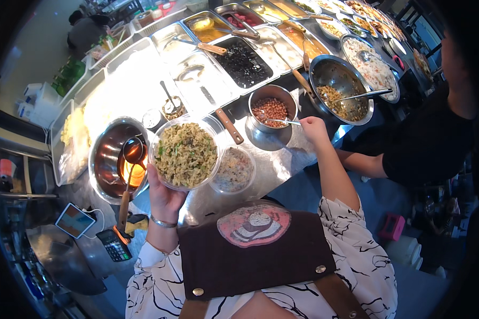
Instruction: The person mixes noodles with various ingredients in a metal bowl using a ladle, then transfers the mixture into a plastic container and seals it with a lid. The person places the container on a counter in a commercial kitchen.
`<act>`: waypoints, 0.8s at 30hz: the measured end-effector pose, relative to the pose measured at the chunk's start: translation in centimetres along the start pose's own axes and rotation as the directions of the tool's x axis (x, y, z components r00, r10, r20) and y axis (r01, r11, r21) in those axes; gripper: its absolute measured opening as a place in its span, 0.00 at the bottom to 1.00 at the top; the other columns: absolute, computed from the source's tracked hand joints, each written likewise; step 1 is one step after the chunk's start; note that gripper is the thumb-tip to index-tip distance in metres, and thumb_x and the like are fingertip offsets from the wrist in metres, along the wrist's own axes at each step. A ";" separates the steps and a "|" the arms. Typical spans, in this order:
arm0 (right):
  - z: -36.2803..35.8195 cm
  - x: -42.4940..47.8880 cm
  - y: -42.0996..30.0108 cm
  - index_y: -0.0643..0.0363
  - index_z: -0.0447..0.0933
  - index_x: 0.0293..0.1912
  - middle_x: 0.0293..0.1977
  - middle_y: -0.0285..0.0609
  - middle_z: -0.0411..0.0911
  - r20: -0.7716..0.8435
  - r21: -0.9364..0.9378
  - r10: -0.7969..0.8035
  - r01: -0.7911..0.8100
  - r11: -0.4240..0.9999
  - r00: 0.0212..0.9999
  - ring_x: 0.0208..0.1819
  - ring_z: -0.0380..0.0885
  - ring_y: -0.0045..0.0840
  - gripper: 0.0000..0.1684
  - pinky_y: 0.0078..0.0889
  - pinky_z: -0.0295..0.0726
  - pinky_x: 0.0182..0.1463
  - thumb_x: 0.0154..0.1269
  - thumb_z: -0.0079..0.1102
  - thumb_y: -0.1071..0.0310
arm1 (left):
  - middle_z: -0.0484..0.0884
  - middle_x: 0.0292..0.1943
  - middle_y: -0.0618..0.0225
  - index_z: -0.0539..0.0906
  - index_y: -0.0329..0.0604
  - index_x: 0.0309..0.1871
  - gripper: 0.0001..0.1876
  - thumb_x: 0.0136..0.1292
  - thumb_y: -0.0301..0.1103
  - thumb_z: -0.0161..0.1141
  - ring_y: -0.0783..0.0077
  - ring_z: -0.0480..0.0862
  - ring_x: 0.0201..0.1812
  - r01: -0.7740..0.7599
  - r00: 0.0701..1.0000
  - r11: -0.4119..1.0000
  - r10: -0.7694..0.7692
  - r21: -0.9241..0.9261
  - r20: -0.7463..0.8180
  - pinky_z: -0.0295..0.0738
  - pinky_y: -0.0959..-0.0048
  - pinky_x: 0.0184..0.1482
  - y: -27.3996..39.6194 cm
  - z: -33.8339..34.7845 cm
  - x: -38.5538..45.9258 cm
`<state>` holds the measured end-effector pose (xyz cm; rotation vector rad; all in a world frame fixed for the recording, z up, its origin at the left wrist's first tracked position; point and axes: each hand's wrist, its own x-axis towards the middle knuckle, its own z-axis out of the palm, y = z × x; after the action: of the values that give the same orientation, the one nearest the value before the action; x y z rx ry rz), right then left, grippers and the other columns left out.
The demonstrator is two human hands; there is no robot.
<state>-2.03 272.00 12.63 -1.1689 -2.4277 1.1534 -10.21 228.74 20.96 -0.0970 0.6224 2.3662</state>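
Note:
My left hand (pixel 165 199) supports a round clear plastic bowl (pixel 220 148) filled with fried rice (pixel 187 153) flecked with green. My right hand (pixel 314 129) grips the handle of a metal spoon (pixel 286 121), whose end rests in a steel pot (pixel 292 101) of reddish-brown peanuts (pixel 269 109). Beside the held bowl stands a second clear plastic bowl (pixel 234 169) with paler rice mix in it. Right of the pot, a large steel mixing bowl (pixel 323 69) contains chopped brown food and a long-handled spoon (pixel 367 95).
A steel bowl (pixel 103 151) of dark syrup with a ladle (pixel 124 203) stands at left. Steel food pans (pixel 245 65) line the counter's back. A wooden handle (pixel 229 127) juts out near the pot. A calculator (pixel 115 245) and a tablet (pixel 75 220) lie lower left. A person (pixel 427 139) stands at right.

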 end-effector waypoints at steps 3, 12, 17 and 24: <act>-0.6 0.4 0.6 0.63 0.83 0.32 0.24 0.46 0.81 -0.042 0.080 0.030 -0.026 0.996 0.999 0.27 0.80 0.26 0.11 0.31 0.76 0.34 0.57 0.61 0.64 | 0.67 0.66 0.59 0.61 0.45 0.70 0.41 0.61 0.64 0.53 0.57 0.69 0.65 0.015 1.000 1.000 -0.015 0.008 -0.003 0.65 0.54 0.66 -0.2 0.4 1.3; -5.1 -2.7 -7.4 0.64 0.83 0.36 0.21 0.33 0.76 -0.041 0.175 -0.055 0.061 0.983 0.998 0.22 0.70 0.15 0.10 0.21 0.67 0.26 0.62 0.59 0.68 | 0.70 0.64 0.61 0.63 0.47 0.68 0.35 0.66 0.61 0.49 0.58 0.70 0.64 0.090 0.996 0.996 -0.090 -0.015 -0.005 0.67 0.53 0.63 -0.8 -0.7 2.2; -6.5 -8.3 -15.2 0.63 0.81 0.38 0.19 0.26 0.71 0.098 0.357 -0.168 0.123 0.926 0.981 0.15 0.58 0.05 0.08 0.13 0.53 0.18 0.66 0.57 0.68 | 0.69 0.65 0.60 0.63 0.47 0.68 0.37 0.64 0.62 0.51 0.57 0.69 0.65 0.100 0.994 0.995 -0.100 0.009 -0.037 0.66 0.50 0.64 -1.3 0.3 2.0; -4.5 -14.8 -19.9 0.66 0.79 0.37 0.25 0.34 0.72 -0.026 0.143 -0.686 0.682 0.717 0.727 0.25 0.65 0.12 0.04 0.14 0.62 0.28 0.63 0.56 0.77 | 0.67 0.66 0.59 0.61 0.48 0.69 0.36 0.65 0.62 0.49 0.55 0.69 0.65 0.079 0.997 0.997 -0.079 -0.007 0.021 0.68 0.48 0.63 -1.6 0.8 0.2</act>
<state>-1.37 256.06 32.13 -0.1363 -2.3946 1.0533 -9.23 230.27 20.94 -0.0985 0.5884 2.2907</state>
